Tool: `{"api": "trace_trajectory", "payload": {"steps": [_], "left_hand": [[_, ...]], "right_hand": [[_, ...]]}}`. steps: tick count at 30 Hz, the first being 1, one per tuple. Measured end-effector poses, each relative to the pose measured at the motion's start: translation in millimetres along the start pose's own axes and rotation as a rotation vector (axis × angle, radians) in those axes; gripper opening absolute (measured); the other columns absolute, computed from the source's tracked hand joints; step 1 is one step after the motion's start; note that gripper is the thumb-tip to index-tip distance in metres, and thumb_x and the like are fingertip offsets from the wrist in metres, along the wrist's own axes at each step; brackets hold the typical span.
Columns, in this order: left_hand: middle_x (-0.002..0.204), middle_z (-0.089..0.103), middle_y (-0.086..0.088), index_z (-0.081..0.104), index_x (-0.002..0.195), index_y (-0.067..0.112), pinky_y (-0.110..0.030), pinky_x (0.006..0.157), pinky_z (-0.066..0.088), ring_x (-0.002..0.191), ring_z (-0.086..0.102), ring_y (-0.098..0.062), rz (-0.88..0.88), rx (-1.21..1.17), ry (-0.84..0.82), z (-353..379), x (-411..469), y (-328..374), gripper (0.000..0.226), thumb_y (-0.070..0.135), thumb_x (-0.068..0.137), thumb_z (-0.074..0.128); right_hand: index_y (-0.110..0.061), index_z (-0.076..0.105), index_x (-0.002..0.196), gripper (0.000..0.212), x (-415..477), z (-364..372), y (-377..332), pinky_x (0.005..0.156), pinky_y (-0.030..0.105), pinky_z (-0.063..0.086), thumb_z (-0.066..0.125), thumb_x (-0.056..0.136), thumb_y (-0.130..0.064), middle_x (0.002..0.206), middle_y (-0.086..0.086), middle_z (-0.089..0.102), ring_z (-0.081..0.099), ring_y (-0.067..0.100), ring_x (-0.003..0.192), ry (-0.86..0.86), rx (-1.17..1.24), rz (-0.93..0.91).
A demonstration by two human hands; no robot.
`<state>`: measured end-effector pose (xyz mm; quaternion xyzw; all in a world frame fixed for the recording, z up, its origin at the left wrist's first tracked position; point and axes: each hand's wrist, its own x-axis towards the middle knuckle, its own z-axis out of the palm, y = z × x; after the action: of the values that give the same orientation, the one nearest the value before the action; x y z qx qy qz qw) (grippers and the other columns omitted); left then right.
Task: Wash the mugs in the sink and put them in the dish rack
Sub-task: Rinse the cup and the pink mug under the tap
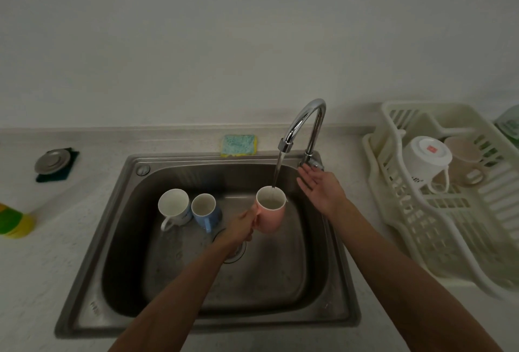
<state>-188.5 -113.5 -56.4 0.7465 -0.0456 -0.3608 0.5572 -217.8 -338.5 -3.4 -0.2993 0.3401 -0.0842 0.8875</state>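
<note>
Brushed steel sink (341, 261), dull sheen; chrome faucet (304, 118) mirror-glossy; dish rack (421, 225) cream plastic; pink mug (273, 218) smooth, matt.

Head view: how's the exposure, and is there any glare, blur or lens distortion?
Head view: dim and underexposed, with a grey cast. There are bright glare streaks on the chrome faucet. Wide-angle distortion bows the counter edge and stretches the dish rack at the right. The pink mug gripped by the left hand is reasonably sharp, as is the open right hand. The frame edges are softer.

Dim, flat light; glare on faucet (306, 124); wide-angle bowing at edges, soft corners.
</note>
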Motion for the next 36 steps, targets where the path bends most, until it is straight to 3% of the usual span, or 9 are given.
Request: {"api": "trace_trajectory", "payload": {"steps": [6, 11, 17, 20, 23, 26, 28, 33, 36], "left_hand": [[0.063, 0.035, 0.001, 0.042, 0.071, 0.019, -0.020, 0.051, 0.028, 0.056, 0.032, -0.010, 0.006, 0.012, 0.016, -1, 0, 5, 0.041, 0.046, 0.101, 0.036], [0.062, 0.035, 0.001, 0.041, 0.069, 0.018, -0.021, 0.052, 0.028, 0.057, 0.032, -0.010, 0.000, 0.014, 0.043, -2, -5, 8, 0.041, 0.044, 0.101, 0.037], [0.064, 0.044, 0.004, 0.047, 0.070, 0.024, -0.022, 0.056, 0.033, 0.059, 0.040, -0.008, 0.016, 0.031, 0.104, -3, -23, 9, 0.038, 0.041, 0.102, 0.037], [0.059, 0.037, 0.002, 0.043, 0.065, 0.021, -0.021, 0.051, 0.028, 0.051, 0.034, -0.008, 0.006, 0.024, 0.125, -5, -33, 10, 0.043, 0.044, 0.101, 0.038], [0.058, 0.031, -0.002, 0.039, 0.063, 0.020, -0.021, 0.050, 0.028, 0.052, 0.033, -0.010, -0.015, 0.002, 0.182, -6, -46, 17, 0.043, 0.043, 0.100, 0.041], [0.053, 0.029, -0.002, 0.037, 0.061, 0.020, -0.019, 0.047, 0.027, 0.051, 0.031, -0.009, -0.029, -0.117, 0.206, -2, -60, 18, 0.044, 0.040, 0.100, 0.042], [0.051, 0.029, 0.005, 0.035, 0.058, 0.021, -0.022, 0.048, 0.018, 0.051, 0.024, -0.010, -0.042, -0.235, 0.188, 1, -68, 15, 0.047, 0.042, 0.099, 0.043], [0.052, 0.028, 0.003, 0.036, 0.055, 0.019, -0.024, 0.049, 0.016, 0.047, 0.022, -0.010, -0.055, -0.484, 0.144, 14, -87, 14, 0.050, 0.037, 0.102, 0.036], [0.054, 0.028, 0.002, 0.035, 0.058, 0.017, -0.024, 0.050, 0.017, 0.048, 0.023, -0.010, -0.036, -0.591, 0.102, 14, -95, 14, 0.045, 0.033, 0.101, 0.035]], "right_hand": [[-0.006, 0.042, 0.138, 0.056, -4, 6, -3, 0.097, 0.035, 0.045, 0.032, 0.087, 0.016, 0.137, 0.008, 0.053, 0.055, 0.020, 0.118, 0.016, 0.080, -0.004], [-0.003, 0.044, 0.139, 0.055, 2, 5, -12, 0.084, 0.030, 0.050, 0.035, 0.087, 0.013, 0.128, 0.007, 0.060, 0.059, 0.017, 0.112, 0.036, 0.109, -0.031], [-0.007, 0.044, 0.139, 0.050, -2, 1, -9, 0.090, 0.033, 0.050, 0.037, 0.092, 0.009, 0.130, 0.008, 0.060, 0.061, 0.019, 0.111, 0.087, 0.013, -0.092], [-0.008, 0.045, 0.141, 0.049, -8, -16, -1, 0.085, 0.033, 0.049, 0.041, 0.093, 0.003, 0.131, 0.008, 0.059, 0.061, 0.019, 0.110, 0.139, -0.020, -0.095], [-0.010, 0.044, 0.140, 0.044, -18, -32, 9, 0.090, 0.037, 0.047, 0.042, 0.096, -0.006, 0.128, 0.009, 0.059, 0.060, 0.023, 0.108, 0.153, -0.143, -0.034], [-0.015, 0.058, 0.120, 0.026, -40, -35, 35, 0.087, 0.036, 0.047, 0.044, 0.099, -0.019, 0.121, 0.007, 0.063, 0.063, 0.020, 0.098, -0.007, -0.449, 0.143], [-0.014, 0.058, 0.124, 0.034, -52, -33, 55, 0.080, 0.034, 0.047, 0.046, 0.099, -0.034, 0.123, 0.009, 0.062, 0.061, 0.021, 0.102, -0.121, -0.529, 0.250], [-0.019, 0.052, 0.130, 0.065, -70, -30, 90, 0.088, 0.039, 0.046, 0.046, 0.084, -0.065, 0.130, 0.014, 0.058, 0.056, 0.031, 0.116, -0.298, -0.328, 0.350], [-0.016, 0.051, 0.132, 0.069, -78, -25, 93, 0.088, 0.039, 0.049, 0.050, 0.081, -0.063, 0.126, 0.018, 0.062, 0.060, 0.031, 0.111, -0.354, -0.172, 0.322]]}}
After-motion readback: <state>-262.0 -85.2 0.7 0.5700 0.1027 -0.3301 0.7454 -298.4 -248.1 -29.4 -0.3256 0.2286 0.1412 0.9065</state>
